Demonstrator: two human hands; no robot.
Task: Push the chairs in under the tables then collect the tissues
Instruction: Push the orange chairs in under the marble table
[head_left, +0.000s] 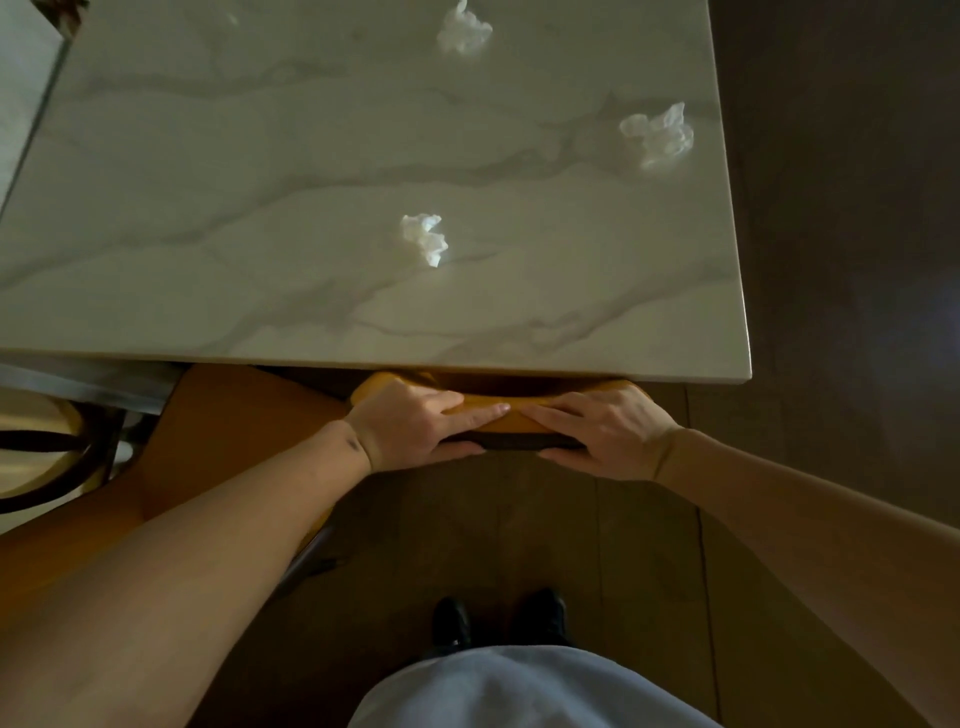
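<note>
A yellow chair's backrest (511, 418) sits tight against the near edge of a marble table (260, 291); its seat is hidden under the top. My left hand (415, 428) and my right hand (602, 434) both grip the top of the backrest, fingers over it and thumbs behind. Three crumpled white tissues lie on the table: one near the middle (426, 239), one by the right edge (660, 135), one at the far side (465, 28).
Another orange-yellow chair (218, 436) stands to the left, beside a round dark-rimmed stool or seat (47, 462). Dark wooden floor (841, 260) runs along the table's right side and beneath my black shoes (498, 616).
</note>
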